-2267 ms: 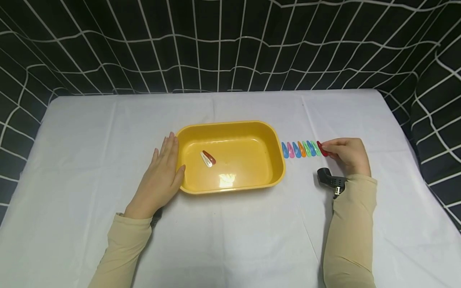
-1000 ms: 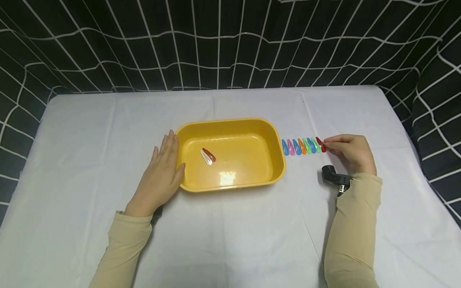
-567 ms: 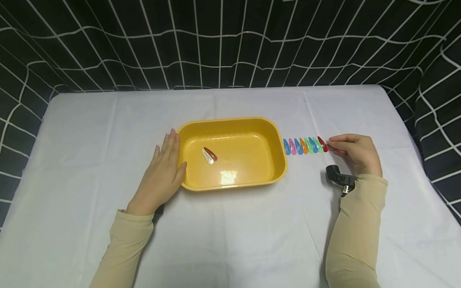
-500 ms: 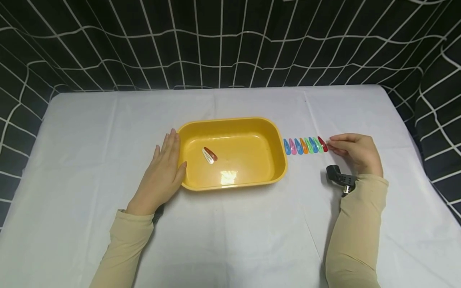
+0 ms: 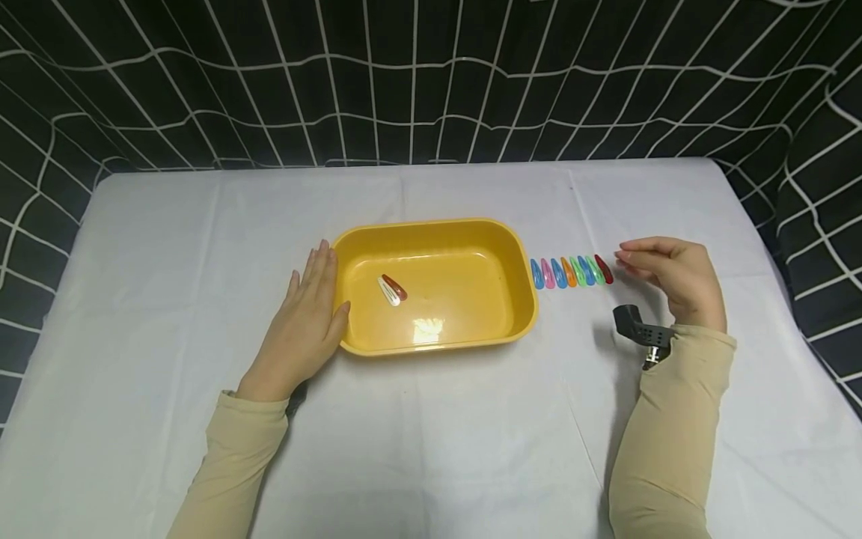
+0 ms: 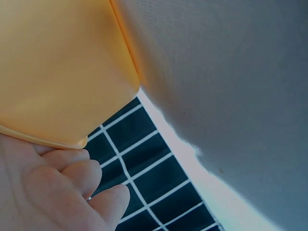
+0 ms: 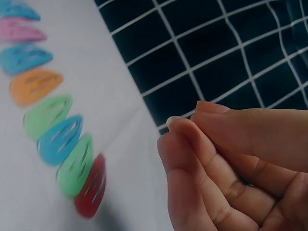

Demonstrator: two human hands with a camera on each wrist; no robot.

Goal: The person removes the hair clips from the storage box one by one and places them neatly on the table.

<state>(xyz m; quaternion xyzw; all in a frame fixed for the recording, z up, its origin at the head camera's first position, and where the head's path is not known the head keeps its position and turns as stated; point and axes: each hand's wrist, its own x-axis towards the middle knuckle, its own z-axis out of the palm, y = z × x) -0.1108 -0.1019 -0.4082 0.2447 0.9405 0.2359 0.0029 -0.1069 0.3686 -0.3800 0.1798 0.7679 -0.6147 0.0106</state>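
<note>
My left hand [image 5: 292,333] lies with straight fingers along the left side of a yellow tray [image 5: 465,307]. In the left wrist view, its fingers touch the rim of the tray [image 6: 62,67]. Two snap hair clips, one white [image 5: 388,292] and one reddish brown [image 5: 397,289], rest side by side inside. Right of the tray runs a row of several colourful snap hair clips [image 5: 569,272], ending in a dark red clip [image 5: 604,269]. Just beyond that clip hovers my right hand [image 5: 676,281], fingers bent loosely and holding nothing. The right wrist view shows it apart from the dark red clip [image 7: 91,190].
A white cloth [image 5: 417,442] covers the table. Black fabric with a white grid [image 5: 377,90] hangs behind it and at both sides. A small black camera [image 5: 636,326] sticks out from the right wrist.
My right hand has let go of the dark red hair clip at the row's right end and moved up and right, away from it. My left hand stays against the tray.
</note>
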